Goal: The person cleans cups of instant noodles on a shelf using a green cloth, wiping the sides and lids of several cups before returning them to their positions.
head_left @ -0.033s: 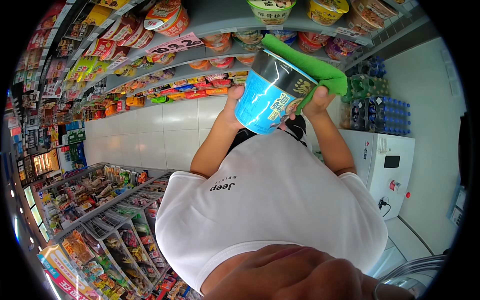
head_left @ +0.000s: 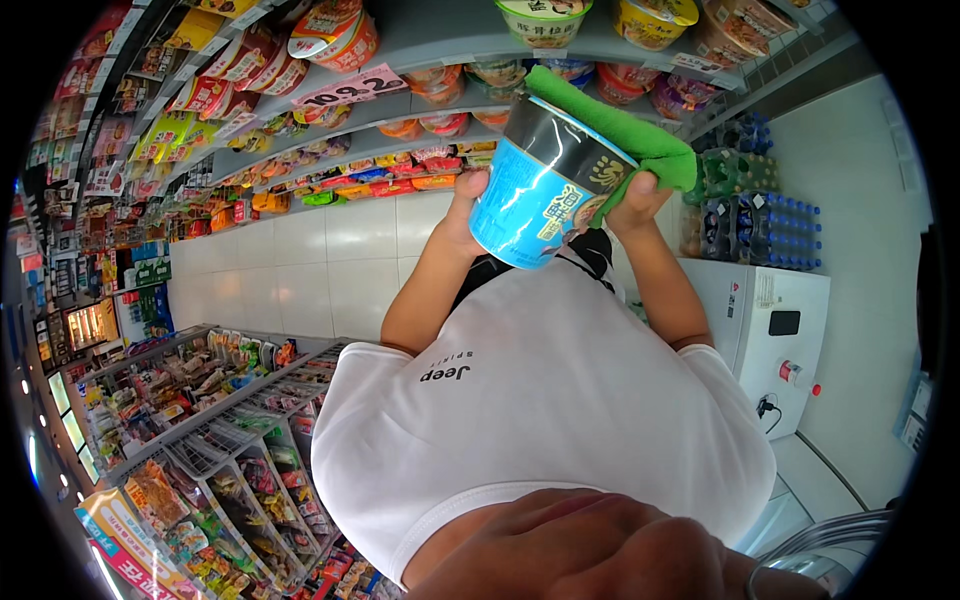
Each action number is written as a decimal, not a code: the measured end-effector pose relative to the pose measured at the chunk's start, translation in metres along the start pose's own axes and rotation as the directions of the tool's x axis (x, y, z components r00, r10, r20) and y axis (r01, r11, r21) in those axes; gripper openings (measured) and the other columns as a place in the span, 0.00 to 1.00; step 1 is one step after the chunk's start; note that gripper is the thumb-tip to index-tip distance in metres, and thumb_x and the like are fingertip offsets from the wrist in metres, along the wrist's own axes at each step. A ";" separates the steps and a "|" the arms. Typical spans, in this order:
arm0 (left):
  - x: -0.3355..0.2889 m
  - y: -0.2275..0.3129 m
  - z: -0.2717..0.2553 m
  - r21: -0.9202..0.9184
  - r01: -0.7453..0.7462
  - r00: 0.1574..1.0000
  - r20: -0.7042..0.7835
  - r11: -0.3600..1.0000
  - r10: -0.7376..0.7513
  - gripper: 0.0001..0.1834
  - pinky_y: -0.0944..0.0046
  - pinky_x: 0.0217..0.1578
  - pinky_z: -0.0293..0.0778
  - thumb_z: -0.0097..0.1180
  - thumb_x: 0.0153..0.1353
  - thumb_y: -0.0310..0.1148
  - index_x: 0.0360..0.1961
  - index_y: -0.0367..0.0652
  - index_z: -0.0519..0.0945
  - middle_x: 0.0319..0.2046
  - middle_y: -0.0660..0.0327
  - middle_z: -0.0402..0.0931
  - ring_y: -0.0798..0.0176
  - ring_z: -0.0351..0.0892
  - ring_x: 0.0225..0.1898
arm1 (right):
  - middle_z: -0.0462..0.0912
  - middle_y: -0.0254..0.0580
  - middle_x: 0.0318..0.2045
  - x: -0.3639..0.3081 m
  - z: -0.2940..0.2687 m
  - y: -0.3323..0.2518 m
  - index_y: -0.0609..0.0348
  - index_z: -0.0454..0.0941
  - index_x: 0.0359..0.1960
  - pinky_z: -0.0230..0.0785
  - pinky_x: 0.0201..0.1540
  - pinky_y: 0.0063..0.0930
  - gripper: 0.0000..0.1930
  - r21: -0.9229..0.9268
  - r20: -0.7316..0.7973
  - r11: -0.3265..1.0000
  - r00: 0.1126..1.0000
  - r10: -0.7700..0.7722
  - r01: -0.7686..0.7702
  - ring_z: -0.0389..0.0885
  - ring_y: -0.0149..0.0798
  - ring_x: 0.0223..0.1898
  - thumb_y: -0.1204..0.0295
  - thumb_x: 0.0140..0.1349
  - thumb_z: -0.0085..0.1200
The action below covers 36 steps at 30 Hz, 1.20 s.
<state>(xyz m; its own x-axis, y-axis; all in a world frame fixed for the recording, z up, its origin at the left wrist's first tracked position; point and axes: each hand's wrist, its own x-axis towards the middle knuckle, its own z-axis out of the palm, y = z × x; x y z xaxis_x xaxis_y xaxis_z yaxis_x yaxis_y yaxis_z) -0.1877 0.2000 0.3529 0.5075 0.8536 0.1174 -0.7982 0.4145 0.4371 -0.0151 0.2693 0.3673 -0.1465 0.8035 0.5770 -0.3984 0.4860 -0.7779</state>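
Observation:
A large instant noodle cup (head_left: 530,195), blue below with a black band above, is held tilted in front of my chest. My left hand (head_left: 464,212) is closed round its left side near the base. My right hand (head_left: 638,202) grips a folded green cloth (head_left: 655,150) and presses it along the cup's upper right end, so the lid is mostly covered. The right thumb lies on top of the cloth; the other right fingers are largely hidden behind the cup and cloth.
Just beyond the cup are grey shelves (head_left: 440,45) with noodle bowls (head_left: 335,35) and packets. Shrink-wrapped bottles (head_left: 775,230) stand on a white cabinet (head_left: 770,300) at the right. A wire rack of snack bags (head_left: 240,480) is at the lower left, beside the tiled floor (head_left: 300,260).
The cup has turned very slightly in my hands, and its printed side has shifted a little. The cloth and my right hand have moved a touch to the right.

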 end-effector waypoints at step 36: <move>0.002 0.000 0.017 -0.066 0.049 0.998 0.031 0.997 -0.047 0.58 0.35 0.34 0.78 0.59 0.43 0.64 0.68 0.35 0.55 0.52 0.28 0.67 0.28 0.76 0.44 | 0.78 0.51 0.49 -0.016 -0.016 0.025 0.71 0.69 0.54 0.73 0.50 0.35 0.39 0.090 0.039 0.993 0.997 0.070 -0.074 0.79 0.41 0.47 0.41 0.60 0.53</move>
<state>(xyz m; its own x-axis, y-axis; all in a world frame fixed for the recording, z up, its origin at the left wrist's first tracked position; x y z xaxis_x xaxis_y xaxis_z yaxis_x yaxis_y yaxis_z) -0.1816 0.1964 0.3681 0.5546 0.8228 0.1243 -0.7919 0.4760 0.3825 -0.0083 0.2741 0.3349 -0.2095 0.8215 0.5302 -0.4662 0.3927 -0.7927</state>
